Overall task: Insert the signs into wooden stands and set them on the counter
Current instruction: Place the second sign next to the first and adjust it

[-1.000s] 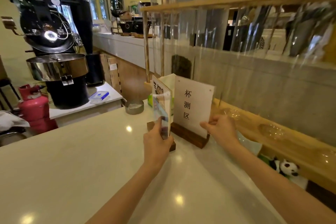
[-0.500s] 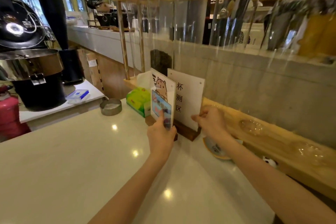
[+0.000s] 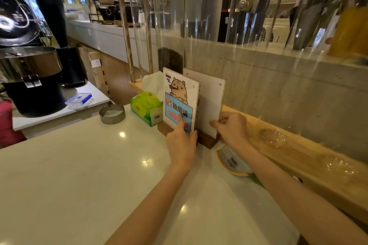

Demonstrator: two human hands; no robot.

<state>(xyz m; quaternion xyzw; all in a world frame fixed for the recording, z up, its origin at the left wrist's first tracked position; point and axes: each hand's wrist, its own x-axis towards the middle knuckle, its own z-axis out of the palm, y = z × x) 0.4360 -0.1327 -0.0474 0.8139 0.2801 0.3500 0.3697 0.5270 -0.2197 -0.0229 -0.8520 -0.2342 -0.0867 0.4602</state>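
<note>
Two acrylic signs stand upright in dark wooden stands at the back of the white counter [image 3: 79,175]. The front sign [image 3: 179,93] shows a cartoon tiger above a blue panel; my left hand [image 3: 182,141] grips its lower right edge, index finger on the face. Its stand [image 3: 164,128] shows at its lower left. Behind it the plain white sign [image 3: 211,101] has its text mostly hidden. My right hand [image 3: 232,128] pinches its lower right corner. That sign's wooden stand [image 3: 206,140] sits between my hands.
A green tissue box [image 3: 146,107] sits just left of the signs, a round metal tin [image 3: 112,114] further left. A small plate [image 3: 233,163] lies under my right wrist. A wooden ledge [image 3: 298,149] with clear tubes runs along the right. A roasting machine [image 3: 29,77] stands far left.
Both signs in their stands have moved back toward the wall, with my hands still on them. The tiger sign has turned to face me more and now covers the white sign's text.
</note>
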